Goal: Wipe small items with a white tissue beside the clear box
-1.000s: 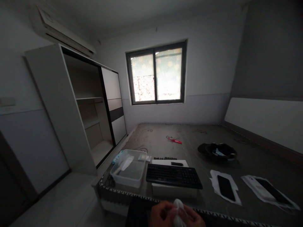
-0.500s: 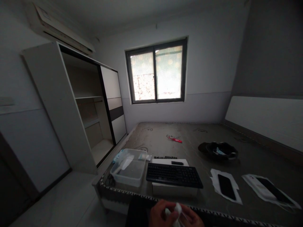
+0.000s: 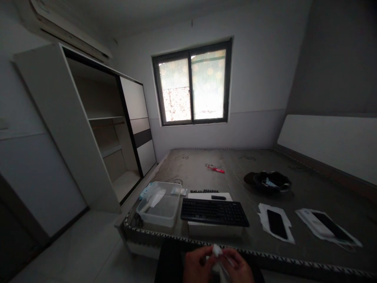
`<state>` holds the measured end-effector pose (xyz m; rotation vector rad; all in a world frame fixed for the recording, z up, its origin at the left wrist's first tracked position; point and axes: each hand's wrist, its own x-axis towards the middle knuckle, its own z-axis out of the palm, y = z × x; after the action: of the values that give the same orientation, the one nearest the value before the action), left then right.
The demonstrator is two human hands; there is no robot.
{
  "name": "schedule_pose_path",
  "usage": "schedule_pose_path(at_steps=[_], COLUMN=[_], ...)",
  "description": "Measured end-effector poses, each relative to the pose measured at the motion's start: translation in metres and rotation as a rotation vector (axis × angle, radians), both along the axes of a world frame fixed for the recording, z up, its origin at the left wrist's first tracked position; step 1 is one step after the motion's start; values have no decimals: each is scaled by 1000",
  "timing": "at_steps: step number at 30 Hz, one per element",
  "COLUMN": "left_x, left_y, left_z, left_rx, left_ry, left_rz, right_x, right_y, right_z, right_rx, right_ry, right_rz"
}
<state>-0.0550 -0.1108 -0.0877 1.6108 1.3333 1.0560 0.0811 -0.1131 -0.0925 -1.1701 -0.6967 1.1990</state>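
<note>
Compared with a second ago the view has tipped down a bit, so the whole bed sits higher in the shot and more of both hands shows at the bottom. The small white cloth (image 3: 217, 254) looks more bunched and pulled up between the fingers than before. My guess is it's being worked or unfolded, nothing's been set down.

Going left to right:

- Open wardrobe (image 3: 88, 129), flat white panels with dark trim, bare shelves.
- Clear plastic tub (image 3: 159, 204) at the near left corner of the bare mattress (image 3: 206, 173), glossy, rounded-rectangle, with something pale and crumpled inside.
- Left hand (image 3: 196, 266), fingers curled in and pinching the white cloth from its side. It's low in the shot, over the near edge of the bed, right in front of the keyboard.
- Black keyboard (image 3: 214, 212), matte, resting on a flat white box.
- Right hand (image 3: 239, 268), also clenched on the same cloth, so it's held between both hands. Soft and wrinkly, tissue or wipe, can't tell which.
- Two dark phones, each on a white sheet: one nearer (image 3: 276, 223), one further right (image 3: 329, 228). Smooth glassy slabs.
- Behind them a dark floppy bag (image 3: 271, 181).

The mattress surface looks rough, dull and stained.
</note>
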Motion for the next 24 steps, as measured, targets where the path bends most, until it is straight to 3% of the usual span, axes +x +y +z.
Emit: schedule_pose_path(at_steps=[8,15,19,24], left_x=[-6,-4,-5,-6], left_y=[-4,-7,-8,-9], left_z=[6,15,17,18], left_rx=[53,56,7,53], left_ry=[63,26,51,164], left_rz=[101,50,116,158], right_x=[-11,-12,-13,-13], right_y=[-1,1,0,0], right_z=[-12,-18,-19,-21], right_rx=[-24,65,70,54], right_ry=[190,30,-70,-60], right_rz=[41,67,170,143])
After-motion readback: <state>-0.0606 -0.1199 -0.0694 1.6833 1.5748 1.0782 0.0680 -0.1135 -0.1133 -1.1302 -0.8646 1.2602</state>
